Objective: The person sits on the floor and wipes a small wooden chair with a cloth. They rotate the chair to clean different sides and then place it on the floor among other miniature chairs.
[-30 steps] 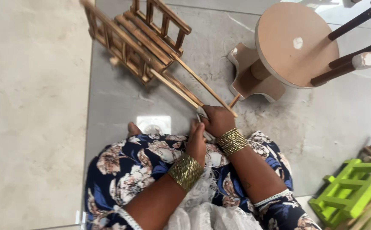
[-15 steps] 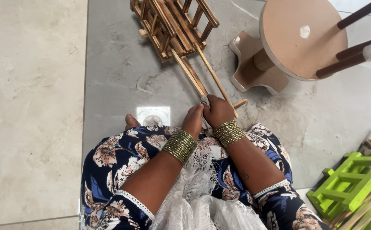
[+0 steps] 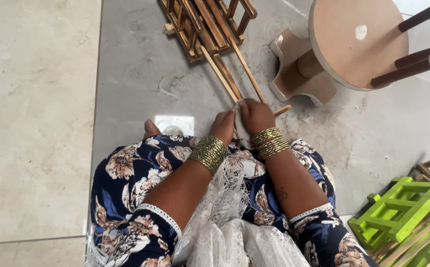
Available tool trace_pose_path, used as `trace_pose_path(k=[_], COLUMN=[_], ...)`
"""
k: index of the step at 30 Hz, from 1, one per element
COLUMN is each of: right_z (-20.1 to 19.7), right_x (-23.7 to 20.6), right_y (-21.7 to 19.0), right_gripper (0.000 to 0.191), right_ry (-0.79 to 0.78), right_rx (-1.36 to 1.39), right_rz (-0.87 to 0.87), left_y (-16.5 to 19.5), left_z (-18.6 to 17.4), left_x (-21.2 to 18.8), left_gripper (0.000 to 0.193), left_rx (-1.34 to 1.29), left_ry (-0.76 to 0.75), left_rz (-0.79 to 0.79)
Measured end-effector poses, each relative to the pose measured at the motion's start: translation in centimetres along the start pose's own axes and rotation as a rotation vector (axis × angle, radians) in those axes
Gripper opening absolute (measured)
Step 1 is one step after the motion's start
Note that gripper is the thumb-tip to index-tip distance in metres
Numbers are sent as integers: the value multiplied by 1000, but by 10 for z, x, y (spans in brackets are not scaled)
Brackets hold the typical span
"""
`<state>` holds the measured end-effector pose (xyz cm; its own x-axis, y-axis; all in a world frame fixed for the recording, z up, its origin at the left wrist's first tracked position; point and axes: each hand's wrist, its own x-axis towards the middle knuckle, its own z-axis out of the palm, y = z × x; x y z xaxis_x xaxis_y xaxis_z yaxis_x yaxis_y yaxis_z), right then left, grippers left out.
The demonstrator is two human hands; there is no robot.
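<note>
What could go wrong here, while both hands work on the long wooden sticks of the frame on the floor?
1. The thin sticks might snap or splinter under the right hand and left hand.
2. The wooden frame lies loose on the smooth floor, so it may slide.
3. The round stool lies tipped close by and could roll into the work.

Both forearms reach forward from the near edge, angled toward each other so the hands meet in the middle. The left hand (image 3: 223, 124) is curled into a loose fist, knuckles up, its wrist ringed with stacked gold bangles. The right hand (image 3: 256, 115) sits just beside it, touching, a little farther out, fingers bent downward in a closed grip, with bangles on that wrist too.
</note>
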<state>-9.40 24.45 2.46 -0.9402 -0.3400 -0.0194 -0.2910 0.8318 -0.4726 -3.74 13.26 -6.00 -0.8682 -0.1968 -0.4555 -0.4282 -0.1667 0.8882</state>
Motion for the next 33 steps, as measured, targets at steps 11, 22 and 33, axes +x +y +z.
trace_pose_path(k=[11,22,33], right_z=[-63,-4,18], right_x=[5,-18,24], right_y=[49,16,-34], right_gripper=[23,57,49], right_ry=[676,-273,-236], right_rx=[1537,164,-18], right_rz=[-52,-218,-203], left_y=[-16,29,78], left_z=[6,-6,-22], left_x=[8,-22,-51], left_gripper=[59,47,40], left_rx=[141,672,1063], left_ry=[-127,-242,-311], left_rz=[-18,-103,-102])
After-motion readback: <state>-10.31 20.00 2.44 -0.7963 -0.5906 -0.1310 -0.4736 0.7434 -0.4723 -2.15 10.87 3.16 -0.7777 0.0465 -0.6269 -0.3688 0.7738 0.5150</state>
